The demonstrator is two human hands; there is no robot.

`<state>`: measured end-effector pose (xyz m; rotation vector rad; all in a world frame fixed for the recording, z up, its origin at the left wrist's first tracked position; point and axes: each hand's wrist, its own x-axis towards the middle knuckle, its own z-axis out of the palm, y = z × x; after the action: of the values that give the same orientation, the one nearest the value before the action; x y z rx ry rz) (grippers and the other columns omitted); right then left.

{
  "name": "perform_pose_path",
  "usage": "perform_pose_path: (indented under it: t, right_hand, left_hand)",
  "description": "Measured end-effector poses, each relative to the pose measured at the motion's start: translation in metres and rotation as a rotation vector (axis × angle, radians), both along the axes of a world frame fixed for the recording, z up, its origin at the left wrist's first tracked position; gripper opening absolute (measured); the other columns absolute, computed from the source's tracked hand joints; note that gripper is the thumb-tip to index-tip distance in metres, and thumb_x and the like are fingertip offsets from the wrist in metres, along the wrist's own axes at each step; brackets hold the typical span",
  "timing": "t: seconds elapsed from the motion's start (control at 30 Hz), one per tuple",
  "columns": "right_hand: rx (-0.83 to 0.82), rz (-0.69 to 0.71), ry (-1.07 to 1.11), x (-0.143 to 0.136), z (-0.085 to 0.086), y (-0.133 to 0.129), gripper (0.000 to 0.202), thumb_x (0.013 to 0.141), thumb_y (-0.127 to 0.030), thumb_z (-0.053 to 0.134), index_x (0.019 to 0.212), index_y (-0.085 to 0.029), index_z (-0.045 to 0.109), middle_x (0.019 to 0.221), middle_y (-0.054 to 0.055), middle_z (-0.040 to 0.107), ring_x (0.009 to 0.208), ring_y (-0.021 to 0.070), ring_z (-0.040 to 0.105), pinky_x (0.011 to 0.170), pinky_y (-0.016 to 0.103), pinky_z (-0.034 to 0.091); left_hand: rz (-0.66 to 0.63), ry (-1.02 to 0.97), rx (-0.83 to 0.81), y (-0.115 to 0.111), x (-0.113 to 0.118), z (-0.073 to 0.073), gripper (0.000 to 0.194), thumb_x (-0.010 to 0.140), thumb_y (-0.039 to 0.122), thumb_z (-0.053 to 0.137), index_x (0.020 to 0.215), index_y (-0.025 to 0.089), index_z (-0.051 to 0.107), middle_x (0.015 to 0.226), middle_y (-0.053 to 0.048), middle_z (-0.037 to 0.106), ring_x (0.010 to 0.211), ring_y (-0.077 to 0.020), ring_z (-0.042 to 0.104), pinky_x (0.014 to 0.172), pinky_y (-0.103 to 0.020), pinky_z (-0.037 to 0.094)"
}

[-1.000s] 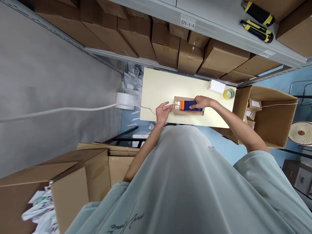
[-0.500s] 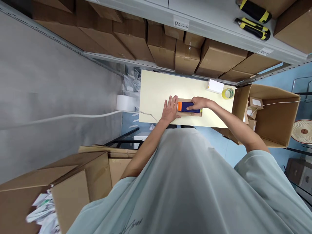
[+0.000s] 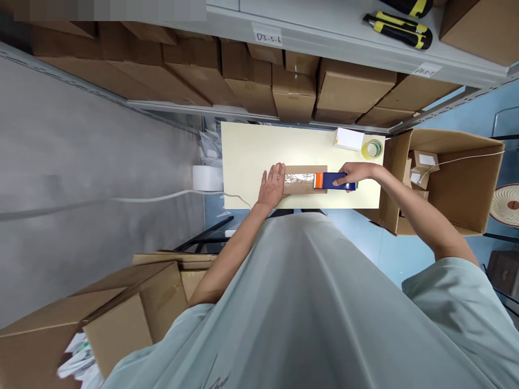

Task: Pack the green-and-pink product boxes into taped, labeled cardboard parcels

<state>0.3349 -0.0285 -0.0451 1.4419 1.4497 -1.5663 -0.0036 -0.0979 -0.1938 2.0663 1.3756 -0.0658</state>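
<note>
A flat brown cardboard box (image 3: 305, 189) lies on the pale yellow tabletop (image 3: 247, 146), with a shiny strip of clear tape (image 3: 299, 180) along its upper face. My left hand (image 3: 272, 187) rests flat on the box's left end, fingers stretched. In my right hand (image 3: 357, 172) is a dark blue tape dispenser (image 3: 332, 181) with an orange front end, gripped at its right part. The dispenser's orange end sits over the right part of the box; the rest reaches past the box's right edge.
A white box (image 3: 349, 139) and a yellow-green tape roll (image 3: 372, 149) stand at the table's back right. An open carton (image 3: 454, 186) adjoins the right side. Shelving with boxes (image 3: 294, 97) overhangs the back; a white roll (image 3: 207, 178) and cable are left.
My right hand has moved the dispenser rightward, away from my left hand, and shiny tape now shows between them. The camera view has shifted slightly. My left hand stays on the box.
</note>
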Motion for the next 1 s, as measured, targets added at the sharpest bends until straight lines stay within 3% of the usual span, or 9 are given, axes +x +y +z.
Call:
perform_pose_path:
  t: [0.13, 0.23, 0.5, 0.73, 1.0]
  right_hand:
    - [0.001, -0.038, -0.020, 0.051, 0.003, -0.007, 0.073, 0.077, -0.086, 0.089, 0.092, -0.016, 0.078, 0.081, 0.013, 0.083, 0.076, 0.0272, 0.080, 0.072, 0.035, 0.062]
    - [0.018, -0.049, 0.002, 0.072, -0.001, -0.009, 0.072, 0.078, -0.086, 0.089, 0.093, -0.016, 0.079, 0.086, 0.013, 0.085, 0.081, 0.0285, 0.082, 0.074, 0.034, 0.063]
    - [-0.024, -0.076, 0.067, 0.078, -0.010, -0.004, 0.074, 0.079, -0.084, 0.091, 0.104, -0.014, 0.083, 0.084, 0.012, 0.085, 0.081, 0.0282, 0.082, 0.078, 0.036, 0.065]
    - [0.000, -0.010, 0.115, 0.103, -0.009, 0.001, 0.073, 0.079, -0.085, 0.090, 0.101, -0.016, 0.083, 0.085, 0.011, 0.085, 0.082, 0.0281, 0.082, 0.079, 0.035, 0.064]
    - [0.031, 0.028, 0.101, 0.106, -0.039, 0.001, 0.064, 0.086, -0.077, 0.088, 0.101, -0.015, 0.082, 0.085, 0.012, 0.086, 0.081, 0.0273, 0.083, 0.075, 0.033, 0.061]
  left_hand:
    - [0.030, -0.050, -0.019, 0.002, 0.000, 0.000, 0.125, 0.095, 0.060, 0.082, 0.184, 0.005, 0.016, 0.188, -0.033, 0.020, 0.178, -0.0473, 0.021, 0.144, -0.066, 0.010]
    - [0.040, -0.037, -0.036, 0.003, 0.003, 0.003, 0.127, 0.093, 0.064, 0.083, 0.184, 0.006, 0.016, 0.188, -0.033, 0.021, 0.178, -0.0471, 0.020, 0.144, -0.066, 0.010]
    - [0.119, -0.082, -0.044, 0.003, 0.009, 0.009, 0.111, 0.097, 0.052, 0.082, 0.177, -0.002, 0.028, 0.186, -0.036, 0.026, 0.175, -0.0515, 0.024, 0.143, -0.069, 0.010]
    - [0.137, -0.073, -0.052, 0.004, 0.010, 0.006, 0.113, 0.096, 0.056, 0.082, 0.177, -0.001, 0.029, 0.186, -0.034, 0.026, 0.175, -0.0491, 0.025, 0.144, -0.067, 0.012]
    - [0.176, -0.070, -0.070, 0.005, 0.016, 0.012, 0.117, 0.094, 0.062, 0.082, 0.175, -0.004, 0.031, 0.186, -0.034, 0.027, 0.174, -0.0523, 0.023, 0.144, -0.067, 0.012]
